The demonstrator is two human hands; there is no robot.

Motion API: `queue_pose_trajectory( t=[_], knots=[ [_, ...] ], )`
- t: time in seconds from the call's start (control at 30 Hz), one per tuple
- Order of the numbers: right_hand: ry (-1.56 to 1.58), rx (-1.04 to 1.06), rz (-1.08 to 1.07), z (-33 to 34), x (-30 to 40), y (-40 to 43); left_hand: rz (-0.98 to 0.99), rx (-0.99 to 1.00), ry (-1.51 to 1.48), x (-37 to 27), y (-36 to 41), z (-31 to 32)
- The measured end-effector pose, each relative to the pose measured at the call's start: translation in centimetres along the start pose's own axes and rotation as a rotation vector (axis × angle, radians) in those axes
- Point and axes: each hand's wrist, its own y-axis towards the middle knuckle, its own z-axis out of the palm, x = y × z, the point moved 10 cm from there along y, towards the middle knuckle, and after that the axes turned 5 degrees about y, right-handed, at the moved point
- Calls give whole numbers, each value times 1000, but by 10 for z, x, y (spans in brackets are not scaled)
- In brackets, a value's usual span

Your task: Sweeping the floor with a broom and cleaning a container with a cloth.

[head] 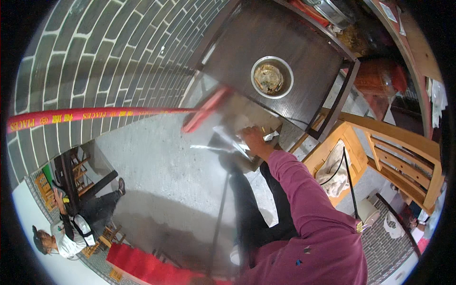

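My right hand (255, 141), in a maroon sleeve, reaches down to a brown, cardboard-like box or sheet (245, 115) beside the table. Its fingers are bent downward, and whether they grip anything is hidden. Blurred strips of clear plastic or paper (233, 142) lie or move just left of the fingers, with a small white wrapper (271, 135) on the other side. My left hand is out of view. A broom with a red printed handle (107, 113) crosses from the left rim. Its red head (206, 109) is blurred above the floor; what holds the handle is not visible.
A metal bowl (290, 80) with scraps sits on the dark wooden table (228, 64). A wooden chair (402, 153) bearing a white cloth (335, 172) stands at right. Grey brick wall (82, 71) rises at left; a person in a cap (71, 231) is beyond the concrete floor (149, 153).
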Motion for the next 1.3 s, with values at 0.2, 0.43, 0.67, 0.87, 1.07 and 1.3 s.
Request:
queue_pose_trajectory(
  t=[0.2, 0.43, 0.67, 0.87, 1.07, 1.3],
  knots=[
    [-127, 95, -21, -1, 20, -3, -10, 2, 13, 12, 5, -4],
    [-9, -295, -148, -18, 29, -11, 1, 4, 24, 14, 8, -6],
    [737, -376, -16, -47, 8, -47, 44, -26, 21, 3, 1, -17],
    [956, -552, -66, -158, -21, -72, 108, -68, -2, -5, -16, -24],
    [484, -663, 124, -262, -57, -23, 166, -96, -12, -7, -12, -16],
    [-90, -668, -52, -224, -59, 57, 46, -40, 62, 10, 5, -5]
  ],
)
